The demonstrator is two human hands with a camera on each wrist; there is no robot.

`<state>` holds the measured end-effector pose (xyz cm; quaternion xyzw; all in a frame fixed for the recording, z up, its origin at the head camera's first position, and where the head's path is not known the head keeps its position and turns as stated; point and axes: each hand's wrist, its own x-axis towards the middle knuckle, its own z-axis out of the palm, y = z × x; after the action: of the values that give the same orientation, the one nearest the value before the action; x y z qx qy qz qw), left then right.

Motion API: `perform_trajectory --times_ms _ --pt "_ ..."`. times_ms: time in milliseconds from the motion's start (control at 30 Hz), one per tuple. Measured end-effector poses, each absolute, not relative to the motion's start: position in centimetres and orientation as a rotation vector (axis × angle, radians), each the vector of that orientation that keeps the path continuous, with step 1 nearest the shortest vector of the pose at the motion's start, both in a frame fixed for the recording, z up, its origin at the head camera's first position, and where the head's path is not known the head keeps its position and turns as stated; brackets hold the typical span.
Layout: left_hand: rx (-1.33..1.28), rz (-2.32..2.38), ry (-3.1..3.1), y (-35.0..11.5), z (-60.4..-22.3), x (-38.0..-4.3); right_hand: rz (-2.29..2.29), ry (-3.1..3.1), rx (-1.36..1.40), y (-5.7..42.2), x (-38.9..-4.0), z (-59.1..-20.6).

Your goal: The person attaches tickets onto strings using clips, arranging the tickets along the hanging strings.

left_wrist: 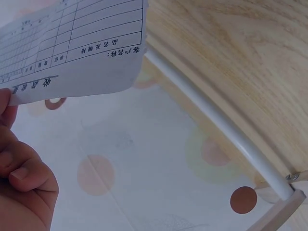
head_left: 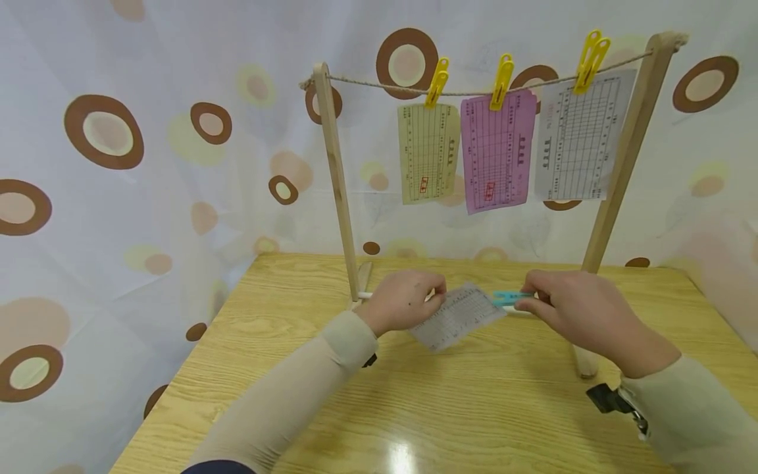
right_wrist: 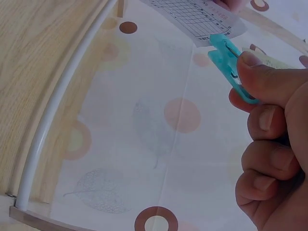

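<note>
My left hand point(head_left: 408, 299) pinches a white printed receipt slip point(head_left: 456, 317) by one edge, over the table. The left wrist view shows thumb and finger at the corner of the slip point(left_wrist: 96, 53), with the other fingers curled. In my right hand point(head_left: 583, 313) a teal clothespin point(head_left: 506, 298) is pinched between thumb and forefinger. Seen from the right wrist, the clothespin point(right_wrist: 226, 60) points toward the slip point(right_wrist: 197, 21), its tip right at the slip's edge and its jaws slightly apart.
Behind the hands stands a wooden frame point(head_left: 335, 171) with a rope point(head_left: 379, 84) strung across. Yellow clothespins point(head_left: 502, 82) hold up a yellow slip point(head_left: 428, 155), a pink slip point(head_left: 499, 151) and a white slip point(head_left: 583, 138). A white rod point(left_wrist: 216, 125) runs low across the frame, above the wooden table point(head_left: 474, 408).
</note>
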<state>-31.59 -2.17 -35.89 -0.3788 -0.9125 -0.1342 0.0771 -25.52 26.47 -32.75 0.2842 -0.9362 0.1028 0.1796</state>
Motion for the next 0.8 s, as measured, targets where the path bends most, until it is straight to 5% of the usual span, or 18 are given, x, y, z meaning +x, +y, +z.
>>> perform_trajectory --times_ms 800 --pt "-0.964 -0.563 -2.418 -7.6 -27.9 -31.8 0.183 -2.505 0.878 18.9 -27.6 -18.8"
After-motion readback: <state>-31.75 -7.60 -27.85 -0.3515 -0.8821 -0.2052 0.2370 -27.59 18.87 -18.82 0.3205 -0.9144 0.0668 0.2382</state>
